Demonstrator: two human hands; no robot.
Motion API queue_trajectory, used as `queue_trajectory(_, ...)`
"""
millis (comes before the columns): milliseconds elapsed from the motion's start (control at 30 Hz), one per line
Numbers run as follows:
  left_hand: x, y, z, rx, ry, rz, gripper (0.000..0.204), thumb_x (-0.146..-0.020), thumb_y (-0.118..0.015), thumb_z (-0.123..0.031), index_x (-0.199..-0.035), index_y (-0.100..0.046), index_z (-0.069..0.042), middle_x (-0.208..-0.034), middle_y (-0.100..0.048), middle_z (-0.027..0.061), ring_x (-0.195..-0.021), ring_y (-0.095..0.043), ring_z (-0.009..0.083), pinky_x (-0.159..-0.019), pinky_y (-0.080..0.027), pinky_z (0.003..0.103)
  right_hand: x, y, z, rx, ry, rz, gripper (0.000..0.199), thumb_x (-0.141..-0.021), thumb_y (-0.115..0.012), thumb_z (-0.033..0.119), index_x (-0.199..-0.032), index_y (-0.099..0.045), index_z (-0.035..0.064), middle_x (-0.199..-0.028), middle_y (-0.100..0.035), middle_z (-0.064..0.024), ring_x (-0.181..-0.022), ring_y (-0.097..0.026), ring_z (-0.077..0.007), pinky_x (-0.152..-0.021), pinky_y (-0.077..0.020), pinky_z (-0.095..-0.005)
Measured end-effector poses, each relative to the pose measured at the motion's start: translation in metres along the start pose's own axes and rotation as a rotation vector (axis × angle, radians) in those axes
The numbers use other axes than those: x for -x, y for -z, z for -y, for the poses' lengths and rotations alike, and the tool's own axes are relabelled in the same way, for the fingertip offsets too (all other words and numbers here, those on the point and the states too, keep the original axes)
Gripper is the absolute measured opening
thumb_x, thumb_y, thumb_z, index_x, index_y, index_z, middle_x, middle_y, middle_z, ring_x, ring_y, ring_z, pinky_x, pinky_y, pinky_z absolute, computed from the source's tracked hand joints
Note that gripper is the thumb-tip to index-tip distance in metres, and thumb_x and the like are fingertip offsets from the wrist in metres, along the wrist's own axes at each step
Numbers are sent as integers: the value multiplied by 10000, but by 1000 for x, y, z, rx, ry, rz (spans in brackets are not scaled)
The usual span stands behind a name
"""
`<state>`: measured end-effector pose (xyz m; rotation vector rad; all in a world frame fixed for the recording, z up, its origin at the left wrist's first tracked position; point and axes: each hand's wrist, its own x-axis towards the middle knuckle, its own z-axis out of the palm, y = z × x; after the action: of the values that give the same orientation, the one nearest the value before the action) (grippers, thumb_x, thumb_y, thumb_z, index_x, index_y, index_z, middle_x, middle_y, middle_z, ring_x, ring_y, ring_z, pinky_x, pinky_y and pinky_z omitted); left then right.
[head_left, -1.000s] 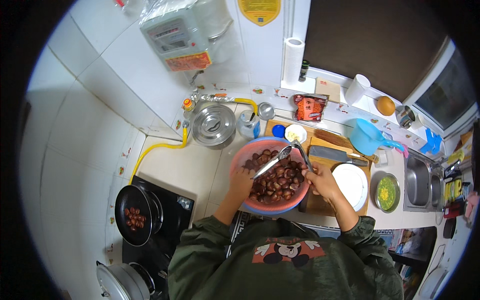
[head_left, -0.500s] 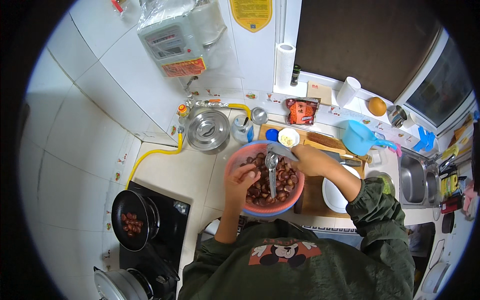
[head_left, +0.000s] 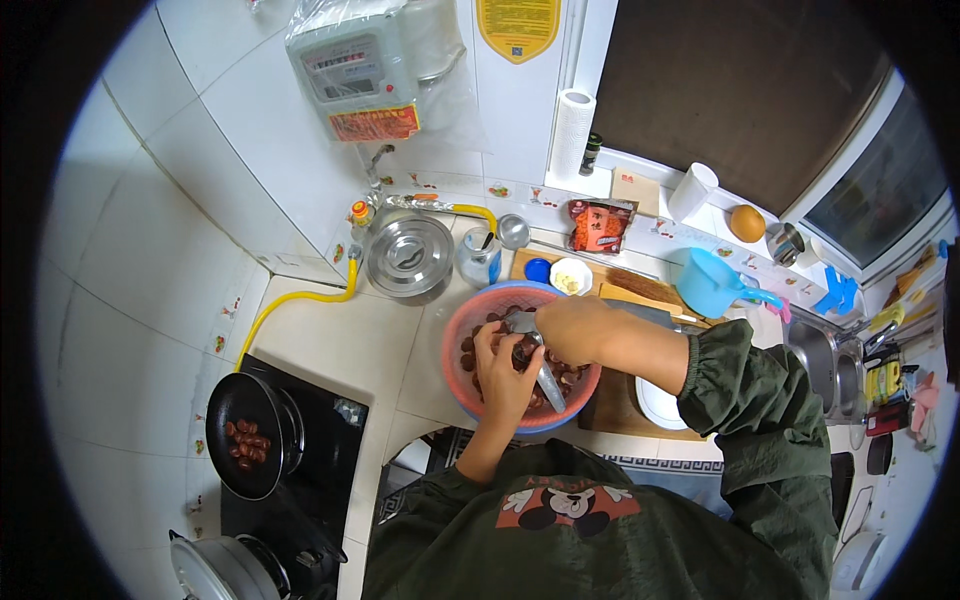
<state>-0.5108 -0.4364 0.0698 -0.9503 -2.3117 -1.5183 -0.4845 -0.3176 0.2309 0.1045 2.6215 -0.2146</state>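
Glossy brown chestnuts [head_left: 568,377] lie in a coral-red basket [head_left: 453,345], which sits in a blue basin [head_left: 535,430]. Over the basket my right hand [head_left: 572,330] is closed around a silver plier-like tool [head_left: 549,385], one arm of it pointing down toward me. The back of that hand hides part of its grip. My left hand [head_left: 505,375] meets the tool's head, fingers and thumb curled around a dark brown chestnut [head_left: 522,352], partly covered by the tool.
Left of the basket, a black frying pan [head_left: 252,440] with several chestnuts rests on the stove. Behind stand a lidded steel pot [head_left: 410,255] and a jar [head_left: 478,258]. To the right are a cutting board [head_left: 612,408], a white plate [head_left: 657,402] and a light-blue ladle [head_left: 712,282].
My right hand and the tool have come down and left. My left hand has moved slightly right, so both hands now meet at the tool's head.
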Motion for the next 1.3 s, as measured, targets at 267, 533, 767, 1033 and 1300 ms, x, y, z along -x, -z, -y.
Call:
queue_trajectory(267, 7, -8, 2, 154, 152, 27, 399, -692, -686, -73, -1021, -479, 15, -1070, -462, 228, -963, -507, 381, -803, -442, 433, -6, 1, 13, 73, 13, 1, 177, -718, -643, 100, -852, -646, -15, -861, -646, -188, -830, -639, -324, -687, -514, -411)
queue_trajectory(533, 11, -9, -11, 486, 428, 14, 529, -742, -648, -30, -1176, -349, 9, -992, -555, 170, -750, -601, 226, -668, -488, 304, -11, 0, 17, 116, -10, 49, 161, -707, -617, 57, -850, -649, -6, -842, -647, -185, -819, -640, -328, -676, -518, -408)
queue_trajectory(767, 24, -25, 10, 1128, 871, 114, 493, -766, -553, 39, -1226, -376, 8, -969, -597, 94, -806, -592, 134, -714, -500, 279, -9, 2, 21, 104, -83, 56, 169, -703, -623, 66, -852, -653, -7, -842, -647, -184, -833, -640, -325, -685, -520, -401)
queue_trajectory(1033, 30, -35, 1, 1090, 758, 185, 313, -781, -629, 23, -1069, -506, 31, -947, -625, 78, -832, -590, 104, -723, -481, 230, -11, 2, 27, 189, -104, 120, 187, -717, -647, 112, -867, -664, 1, -883, -652, -170, -861, -639, -317, -701, -523, -394)
queue_trajectory(1300, 34, -40, 3, 1120, 798, 154, 176, -802, -607, 13, -969, -553, 31, -878, -631, 63, -770, -586, 89, -673, -469, 224, -16, -3, 28, 244, -78, 140, 179, -719, -643, 113, -863, -668, 10, -878, -653, -168, -868, -638, -315, -693, -525, -397)
